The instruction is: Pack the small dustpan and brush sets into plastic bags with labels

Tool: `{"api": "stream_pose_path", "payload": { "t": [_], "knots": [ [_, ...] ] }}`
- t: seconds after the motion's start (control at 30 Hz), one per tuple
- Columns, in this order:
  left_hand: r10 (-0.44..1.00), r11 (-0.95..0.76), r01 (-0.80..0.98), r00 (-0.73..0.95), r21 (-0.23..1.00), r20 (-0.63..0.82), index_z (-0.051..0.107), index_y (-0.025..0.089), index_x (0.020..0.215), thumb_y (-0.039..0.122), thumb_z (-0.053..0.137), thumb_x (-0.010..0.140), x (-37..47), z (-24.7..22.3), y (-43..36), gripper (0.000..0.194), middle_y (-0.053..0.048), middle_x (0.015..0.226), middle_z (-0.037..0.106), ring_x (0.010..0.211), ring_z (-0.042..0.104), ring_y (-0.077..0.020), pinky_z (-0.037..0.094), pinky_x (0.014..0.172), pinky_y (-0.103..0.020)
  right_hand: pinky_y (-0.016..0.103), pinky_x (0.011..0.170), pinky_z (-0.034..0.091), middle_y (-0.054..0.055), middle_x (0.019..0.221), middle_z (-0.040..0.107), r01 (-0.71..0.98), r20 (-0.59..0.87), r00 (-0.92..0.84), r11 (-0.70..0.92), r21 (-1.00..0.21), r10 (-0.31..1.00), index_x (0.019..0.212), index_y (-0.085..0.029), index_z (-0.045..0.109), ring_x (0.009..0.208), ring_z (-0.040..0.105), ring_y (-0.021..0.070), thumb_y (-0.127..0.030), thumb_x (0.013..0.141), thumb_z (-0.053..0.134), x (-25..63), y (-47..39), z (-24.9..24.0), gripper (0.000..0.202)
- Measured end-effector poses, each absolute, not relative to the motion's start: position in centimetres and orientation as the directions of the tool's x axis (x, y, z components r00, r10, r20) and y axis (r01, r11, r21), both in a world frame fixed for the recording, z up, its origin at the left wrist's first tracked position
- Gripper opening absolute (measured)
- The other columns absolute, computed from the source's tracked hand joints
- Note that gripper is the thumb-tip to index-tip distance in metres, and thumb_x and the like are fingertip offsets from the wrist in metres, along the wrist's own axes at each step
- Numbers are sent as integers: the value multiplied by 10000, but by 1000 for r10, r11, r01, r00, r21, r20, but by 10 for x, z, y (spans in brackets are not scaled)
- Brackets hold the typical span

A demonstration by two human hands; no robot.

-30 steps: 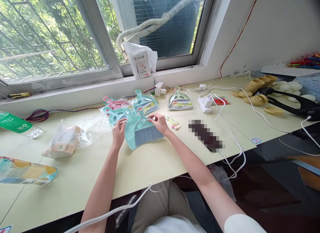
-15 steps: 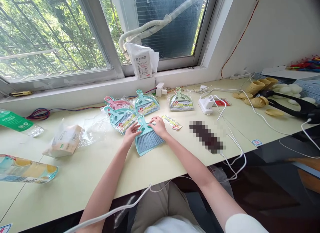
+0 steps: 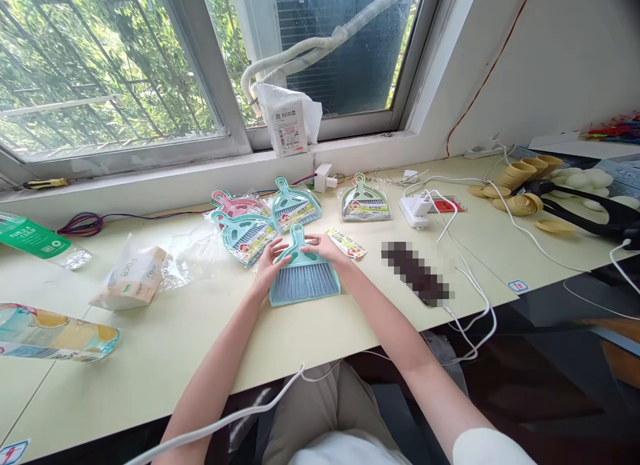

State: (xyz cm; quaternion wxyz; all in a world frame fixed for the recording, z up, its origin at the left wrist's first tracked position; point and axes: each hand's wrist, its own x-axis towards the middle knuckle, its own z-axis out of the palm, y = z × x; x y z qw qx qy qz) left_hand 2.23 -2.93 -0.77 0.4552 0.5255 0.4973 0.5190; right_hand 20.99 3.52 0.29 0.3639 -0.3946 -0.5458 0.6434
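together, left hand (image 3: 270, 266), right hand (image 3: 326, 246) on one brush set (image 3: 306, 283), four wrapped sets (image 3: 297, 210)

A green-labelled bottle (image 3: 35, 238) lay at the left of the tabletop (image 3: 190, 348), with a fruit-printed bottle (image 3: 60, 333) nearer the front edge and a tissue pack (image 3: 133, 278) close to both. A yellow-handled tool (image 3: 49, 184) rested on the sill (image 3: 175, 177), where a white box (image 3: 290, 128) stood before the window (image 3: 120, 72). At the right, tan cups (image 3: 520, 176) lay beside white egg-shaped things (image 3: 587, 178).
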Motion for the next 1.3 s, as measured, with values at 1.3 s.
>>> {"api": "stream_pose_path", "payload": {
  "t": [1.3],
  "knots": [
    [987,87,-105,-124,991,-100,686,199,977,362,841,566,-16,-12,-21,469,-101,1065,683,1021,633,-287,515,864,-360,455,1035,333,14,1362,547,820,176,-331,375,-433,927,1166,-331,640,1258,436,249,-199,920,471,267,71,-25,326]
  ]
}}
